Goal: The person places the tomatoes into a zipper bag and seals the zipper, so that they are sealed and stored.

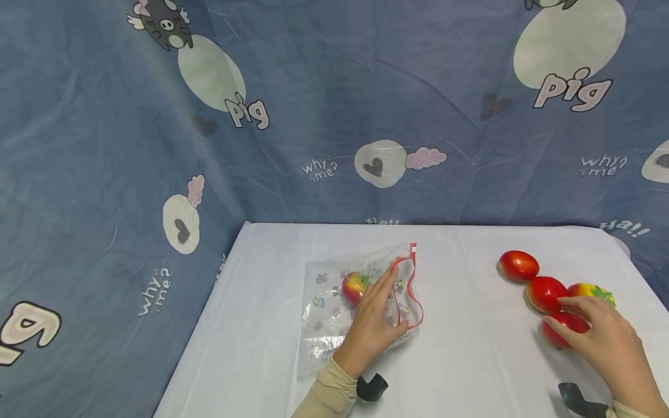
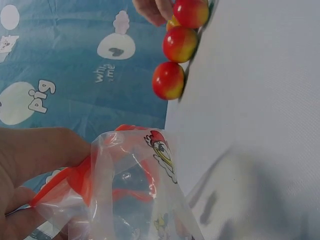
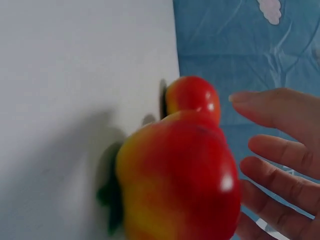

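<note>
A clear zip bag [image 1: 326, 325] with a red zip edge and small cartoon prints lies on the white table. Inside it is a red-and-yellow fruit [image 1: 352, 290] with green leaves. My left hand [image 1: 368, 325] holds the bag by its mouth, thumb and fingers gripping the red zip edge [image 2: 82, 180] in the left wrist view. Over at the right, my right hand [image 1: 608, 337] reaches over a red fruit [image 1: 555, 335], thumb and fingers spread apart around its near side. In the right wrist view a large red-and-yellow fruit [image 3: 180, 185] sits close beside the spread fingers [image 3: 285, 175].
Two more red fruits [image 1: 518, 266] lie behind the one under my right hand, alongside a yellow-red fruit [image 1: 590, 288] with green leaves. A blue printed cloth [image 1: 324, 116] hangs behind the table [image 1: 460, 360]. A black curved piece [image 1: 372, 388] sits at the left wrist.
</note>
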### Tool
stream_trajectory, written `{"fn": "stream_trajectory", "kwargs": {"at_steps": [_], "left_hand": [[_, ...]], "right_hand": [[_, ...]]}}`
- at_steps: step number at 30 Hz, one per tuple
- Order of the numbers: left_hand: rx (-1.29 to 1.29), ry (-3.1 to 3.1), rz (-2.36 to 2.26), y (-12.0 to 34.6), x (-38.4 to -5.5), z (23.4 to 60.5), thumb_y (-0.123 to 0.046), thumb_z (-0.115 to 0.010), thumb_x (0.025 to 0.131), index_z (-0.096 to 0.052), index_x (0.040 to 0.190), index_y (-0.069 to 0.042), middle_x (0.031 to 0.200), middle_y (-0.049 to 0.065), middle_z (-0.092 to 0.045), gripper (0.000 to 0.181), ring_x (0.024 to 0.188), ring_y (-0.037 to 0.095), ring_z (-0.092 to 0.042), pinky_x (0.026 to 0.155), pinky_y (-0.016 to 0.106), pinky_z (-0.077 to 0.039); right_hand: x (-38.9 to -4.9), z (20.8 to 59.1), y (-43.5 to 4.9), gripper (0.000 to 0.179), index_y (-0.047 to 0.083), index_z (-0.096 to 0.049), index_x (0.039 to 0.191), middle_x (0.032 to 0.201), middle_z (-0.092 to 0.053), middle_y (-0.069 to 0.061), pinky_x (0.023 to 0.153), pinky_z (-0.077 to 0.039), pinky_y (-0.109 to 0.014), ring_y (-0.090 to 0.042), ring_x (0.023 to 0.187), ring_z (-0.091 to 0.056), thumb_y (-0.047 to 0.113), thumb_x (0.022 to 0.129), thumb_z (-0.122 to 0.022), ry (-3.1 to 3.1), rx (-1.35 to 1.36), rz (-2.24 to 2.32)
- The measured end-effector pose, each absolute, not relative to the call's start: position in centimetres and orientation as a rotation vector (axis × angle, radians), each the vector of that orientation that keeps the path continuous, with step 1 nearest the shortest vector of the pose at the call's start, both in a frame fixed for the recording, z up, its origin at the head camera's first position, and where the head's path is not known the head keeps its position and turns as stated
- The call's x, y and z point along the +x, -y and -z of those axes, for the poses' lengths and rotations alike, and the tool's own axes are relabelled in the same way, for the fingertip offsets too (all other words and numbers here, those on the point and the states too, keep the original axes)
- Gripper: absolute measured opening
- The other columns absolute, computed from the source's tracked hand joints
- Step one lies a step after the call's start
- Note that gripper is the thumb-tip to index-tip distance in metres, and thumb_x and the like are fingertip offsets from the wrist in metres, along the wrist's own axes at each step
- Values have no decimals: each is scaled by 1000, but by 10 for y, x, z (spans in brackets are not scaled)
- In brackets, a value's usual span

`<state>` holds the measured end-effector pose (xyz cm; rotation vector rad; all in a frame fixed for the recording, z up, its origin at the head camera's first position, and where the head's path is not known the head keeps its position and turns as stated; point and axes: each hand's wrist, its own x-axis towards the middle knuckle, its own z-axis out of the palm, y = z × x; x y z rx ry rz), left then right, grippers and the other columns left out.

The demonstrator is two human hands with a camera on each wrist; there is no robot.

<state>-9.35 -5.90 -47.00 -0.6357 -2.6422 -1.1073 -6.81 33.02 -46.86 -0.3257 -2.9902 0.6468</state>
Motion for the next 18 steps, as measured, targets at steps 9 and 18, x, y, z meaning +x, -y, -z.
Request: {"fn": "stream_trajectory", "kwargs": {"at_steps": [9, 18], "left_hand": [[-635, 2649, 1101, 57, -93, 471, -7, -90, 72, -35, 162, -13, 165, 3, -41, 106, 152, 21, -42, 122, 58, -37], [-638, 2654, 1107, 57, -93, 471, -5, -90, 71, -36, 160, -10, 165, 4, -41, 105, 152, 22, -42, 122, 58, -36]], "right_hand": [[-54, 482, -340, 71, -6, -60, 128, 127, -50, -41, 82, -48, -79, -56, 107, -43, 37, 78, -88, 3027, -320, -607], [-47, 490, -337, 81, -8, -53, 134, 130, -44, -43, 84, -48, -77, -59, 113, -39, 32, 75, -90, 3057, -392, -574]]}}
